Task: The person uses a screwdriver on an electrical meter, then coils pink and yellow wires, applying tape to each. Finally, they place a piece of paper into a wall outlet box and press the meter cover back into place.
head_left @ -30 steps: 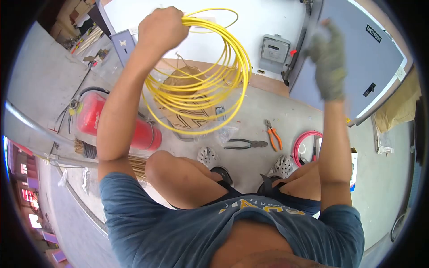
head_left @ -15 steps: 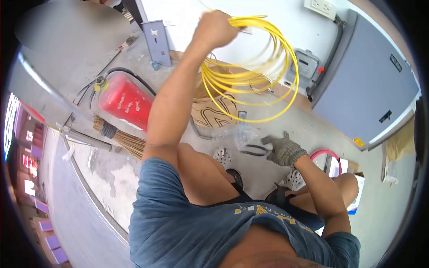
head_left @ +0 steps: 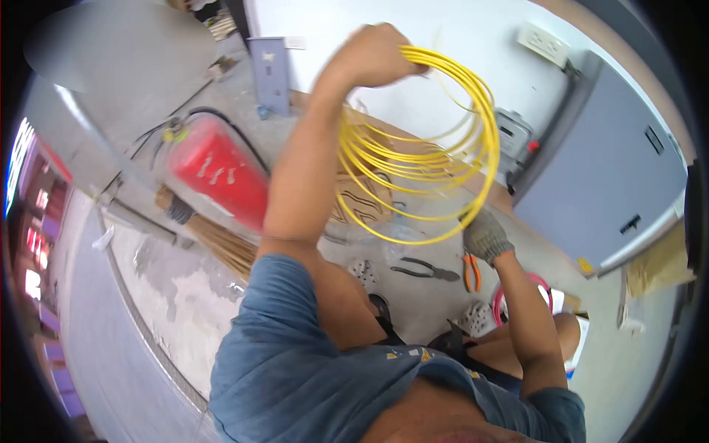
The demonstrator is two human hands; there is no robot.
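Note:
Raised near the white wall, my bare left hand (head_left: 384,59) is closed round the top of a yellow cable coil (head_left: 492,148). The loops hang down and spread over the floor area in view. My right hand (head_left: 486,238), in a grey glove, is at the coil's lower right edge; its fingers are blurred and partly hidden there. Dark-handled pliers (head_left: 425,271) lie on the floor below the coil. Orange-handled pliers (head_left: 471,272) lie just under my right hand. A patterned brown bag (head_left: 362,199) shows behind the loops.
To the left are a red fire extinguisher (head_left: 218,170) and a straw broom (head_left: 221,244). A grey cabinet (head_left: 602,170), a meter box (head_left: 511,134) and a socket (head_left: 545,44) are at the right. A pink cable coil (head_left: 498,304) lies by my right foot.
My gloved right hand has moved up from the dark-handled pliers to the coil's edge. The pliers lie free, and the orange-handled pair has come into view. The yellow coil hangs lower.

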